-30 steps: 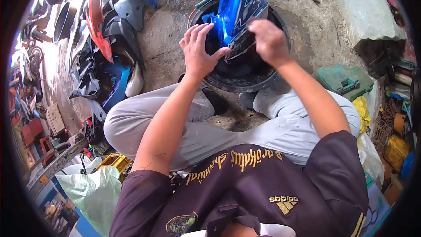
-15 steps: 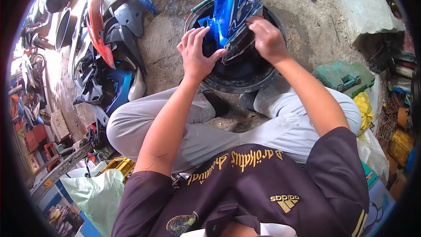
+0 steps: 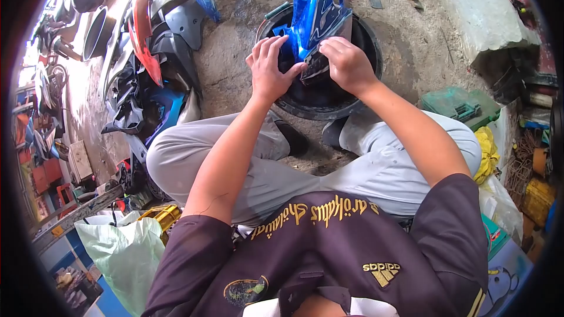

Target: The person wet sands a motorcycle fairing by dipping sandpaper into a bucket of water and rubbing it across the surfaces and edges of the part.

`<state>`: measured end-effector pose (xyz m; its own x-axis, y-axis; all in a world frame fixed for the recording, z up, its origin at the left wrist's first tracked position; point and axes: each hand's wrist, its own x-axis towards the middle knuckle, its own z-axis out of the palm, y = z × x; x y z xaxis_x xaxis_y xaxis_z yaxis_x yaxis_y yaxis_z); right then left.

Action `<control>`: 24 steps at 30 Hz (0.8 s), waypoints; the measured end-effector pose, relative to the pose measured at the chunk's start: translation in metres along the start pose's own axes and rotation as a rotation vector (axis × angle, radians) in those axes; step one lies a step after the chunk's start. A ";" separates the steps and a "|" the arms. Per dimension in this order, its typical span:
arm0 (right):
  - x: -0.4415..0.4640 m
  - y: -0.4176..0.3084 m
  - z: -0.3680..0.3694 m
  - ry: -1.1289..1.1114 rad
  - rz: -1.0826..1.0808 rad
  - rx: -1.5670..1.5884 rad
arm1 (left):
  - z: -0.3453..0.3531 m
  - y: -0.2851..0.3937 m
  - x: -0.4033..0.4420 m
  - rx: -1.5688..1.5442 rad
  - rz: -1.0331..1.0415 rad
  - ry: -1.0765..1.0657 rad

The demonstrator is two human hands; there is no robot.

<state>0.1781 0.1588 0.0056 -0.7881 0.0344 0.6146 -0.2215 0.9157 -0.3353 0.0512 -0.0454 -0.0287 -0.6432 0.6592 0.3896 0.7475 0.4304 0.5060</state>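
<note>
The right hand (image 3: 351,67) has come down along the blue fairing panel (image 3: 311,17), toward the sitter's body and in from the panel's outer edge. Half a second ago its fingertips were farther up that side; now they sit bunched near the close end, noticeably nearer the left hand (image 3: 270,70). A strip of the panel's right side that the fingers had covered lies exposed. The headworn view has shifted too (a small tilt or drawing back, I can't tell which), bringing in the panel's far tip, previously cut off.
</note>
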 end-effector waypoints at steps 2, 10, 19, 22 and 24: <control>0.002 0.003 -0.010 -0.056 0.140 -0.031 | -0.002 0.001 0.002 -0.003 0.000 -0.002; 0.032 0.058 -0.045 -0.056 0.828 0.178 | -0.009 0.016 0.007 -0.047 -0.028 -0.010; 0.027 0.010 -0.071 0.057 1.071 0.651 | -0.034 0.035 0.116 0.157 0.110 -0.141; 0.022 0.005 -0.064 0.097 1.196 0.807 | -0.039 0.050 0.158 0.325 0.160 -0.335; 0.017 0.009 -0.055 0.146 1.218 0.890 | -0.043 0.064 0.181 0.447 0.245 -0.468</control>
<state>0.1943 0.1893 0.0521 -0.6905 0.6569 -0.3029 0.1973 -0.2318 -0.9526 -0.0248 0.0750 0.1071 -0.3825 0.9235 0.0285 0.9236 0.3813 0.0407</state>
